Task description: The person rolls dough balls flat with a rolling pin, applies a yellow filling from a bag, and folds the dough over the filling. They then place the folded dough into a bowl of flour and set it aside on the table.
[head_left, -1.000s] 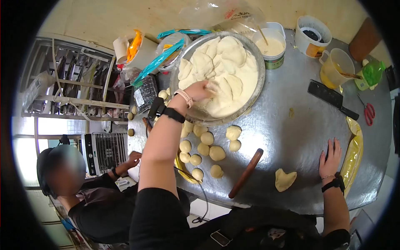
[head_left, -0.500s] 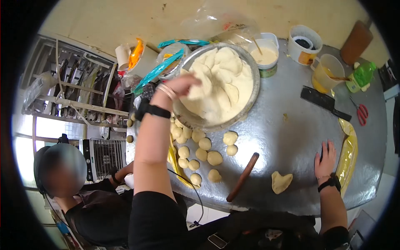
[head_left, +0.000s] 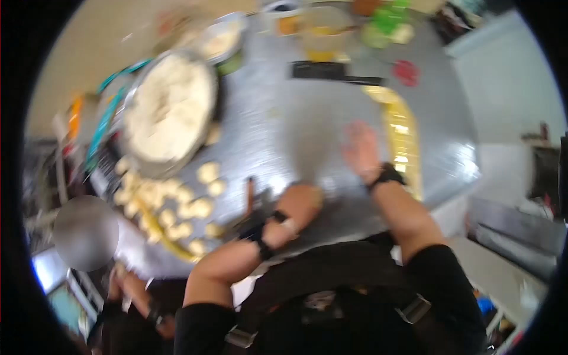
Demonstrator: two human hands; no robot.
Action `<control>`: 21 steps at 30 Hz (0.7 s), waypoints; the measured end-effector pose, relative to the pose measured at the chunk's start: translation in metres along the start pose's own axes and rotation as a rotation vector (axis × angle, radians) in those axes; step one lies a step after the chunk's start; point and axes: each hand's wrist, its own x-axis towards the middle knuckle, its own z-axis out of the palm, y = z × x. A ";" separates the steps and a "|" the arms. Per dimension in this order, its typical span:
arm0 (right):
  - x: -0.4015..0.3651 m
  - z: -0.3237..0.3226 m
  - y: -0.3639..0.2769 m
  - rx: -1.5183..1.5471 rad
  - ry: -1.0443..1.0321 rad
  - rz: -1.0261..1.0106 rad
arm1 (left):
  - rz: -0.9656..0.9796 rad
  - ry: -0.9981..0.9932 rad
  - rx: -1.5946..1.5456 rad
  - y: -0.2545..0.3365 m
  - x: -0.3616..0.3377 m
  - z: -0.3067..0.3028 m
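Note:
My left hand (head_left: 300,204) is low over the metal table, smeared by motion; its fingers and anything in them cannot be made out. A pale, blurred patch (head_left: 310,139) lies beyond it. My right hand (head_left: 362,152) rests on the table with its fingers spread, holding nothing, beside a long yellow wrapper (head_left: 401,139). The rolling pin (head_left: 249,196) shows in part, left of my left hand. At the left stands a large metal bowl (head_left: 214,97) of white flour (head_left: 171,106). Dough balls (head_left: 201,207) lie in a group below it.
A black-handled scraper or knife (head_left: 319,71), red scissors handles (head_left: 406,72), a measuring jug (head_left: 322,35) and a green bottle (head_left: 387,23) are at the back. A tub (head_left: 222,38) stands beside the bowl. Another person's hands (head_left: 127,284) are at lower left.
My left hand has left the bowl and moved right, down near the front edge. The whole view has shifted, so the bowl and dough balls appear further left. The heart-shaped dough is no longer distinguishable.

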 end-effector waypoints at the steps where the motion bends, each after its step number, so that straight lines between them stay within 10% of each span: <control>1: -0.004 0.009 0.000 -0.018 0.056 -0.019 | -0.127 -0.030 -0.001 0.006 -0.002 -0.006; 3: -0.009 0.035 0.010 -0.065 0.018 -0.071 | -0.395 -0.108 0.012 0.027 -0.011 -0.025; 5: 0.022 -0.019 -0.024 0.028 -0.450 0.254 | -0.193 0.132 0.409 -0.010 0.002 0.025; 6: 0.021 0.015 -0.030 -0.078 -0.230 0.408 | 0.009 0.279 0.554 -0.028 0.008 0.042; 10: 0.070 0.031 -0.067 -0.061 -0.169 0.260 | -0.007 -0.057 0.109 0.007 -0.012 0.001; 12: 0.092 0.031 -0.079 -0.025 -0.209 0.216 | 0.304 -0.029 0.094 -0.032 -0.001 0.032; 21: 0.224 -0.070 -0.199 0.120 -0.560 -0.196 | 0.148 0.338 -0.902 -0.030 -0.057 -0.011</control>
